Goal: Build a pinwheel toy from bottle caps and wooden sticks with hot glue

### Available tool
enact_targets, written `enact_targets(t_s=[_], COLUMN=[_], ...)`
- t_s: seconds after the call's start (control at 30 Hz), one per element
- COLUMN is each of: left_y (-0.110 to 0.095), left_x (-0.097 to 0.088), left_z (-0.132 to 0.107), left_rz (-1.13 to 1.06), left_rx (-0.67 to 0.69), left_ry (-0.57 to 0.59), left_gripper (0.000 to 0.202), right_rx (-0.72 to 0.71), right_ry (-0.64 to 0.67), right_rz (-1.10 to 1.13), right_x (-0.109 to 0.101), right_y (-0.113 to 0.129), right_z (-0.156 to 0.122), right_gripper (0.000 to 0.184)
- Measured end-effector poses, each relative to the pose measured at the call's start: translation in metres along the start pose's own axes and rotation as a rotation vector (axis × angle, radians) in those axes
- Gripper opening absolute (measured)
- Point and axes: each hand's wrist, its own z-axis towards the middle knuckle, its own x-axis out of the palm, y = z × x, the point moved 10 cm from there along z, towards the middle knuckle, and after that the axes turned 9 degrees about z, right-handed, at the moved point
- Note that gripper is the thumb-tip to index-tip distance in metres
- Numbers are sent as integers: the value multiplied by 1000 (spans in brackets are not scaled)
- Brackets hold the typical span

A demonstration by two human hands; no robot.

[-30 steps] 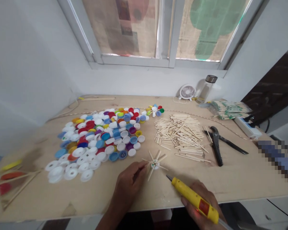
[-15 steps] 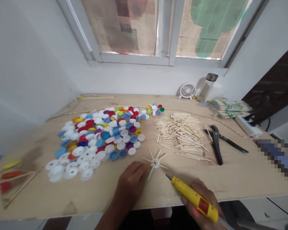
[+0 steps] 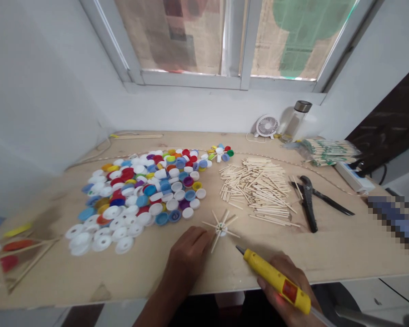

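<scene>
My left hand [image 3: 188, 254] rests on the table with fingers curled together, its tips at the left edge of a small white bottle cap with sticks [image 3: 221, 228]. Several thin wooden sticks fan out from that cap like spokes; the exact grip is hidden behind my fingers. In my right hand [image 3: 293, 277] is a yellow hot glue gun [image 3: 271, 274], straight-bodied, with a red switch lit up. Its metal nozzle points up and left, a short way right of the cap and apart from it.
Colourful bottle caps [image 3: 150, 190] lie heaped at left, beside a pile of wooden sticks [image 3: 262, 186]. Black-handled pliers [image 3: 308, 204] are at right. Behind stand a finished-looking cap flower [image 3: 219, 153], a small fan [image 3: 267, 126], a glass bottle [image 3: 295, 122], bagged sticks [image 3: 330, 152] and a power strip [image 3: 354, 178]. A stick frame [image 3: 27, 263] sits far left.
The view has shifted very slightly. Both hands, the glue gun and the cap with sticks keep nearly the same places relative to each other.
</scene>
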Motion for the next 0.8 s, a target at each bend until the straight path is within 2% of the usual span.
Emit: enact_targets(t_s=[0.33, 0.43, 0.63, 0.8], left_y=[-5, -7, -10, -15], left_x=[7, 1, -26, -16], left_z=[2, 3, -12, -17], left_rz=[59, 75, 153, 229], left_rx=[38, 24, -131, -116], left_ry=[55, 39, -108, -21], left_gripper=[24, 21, 12, 12], right_rx=[-24, -30, -60, -34], right_ry=[25, 9, -32, -124], right_rz=[-35, -41, -50, -32], right_x=[2, 1, 2, -6], right_y=[1, 0, 0, 8], right_z=[-1, -1, -1, -2], right_gripper=[29, 30, 31, 31])
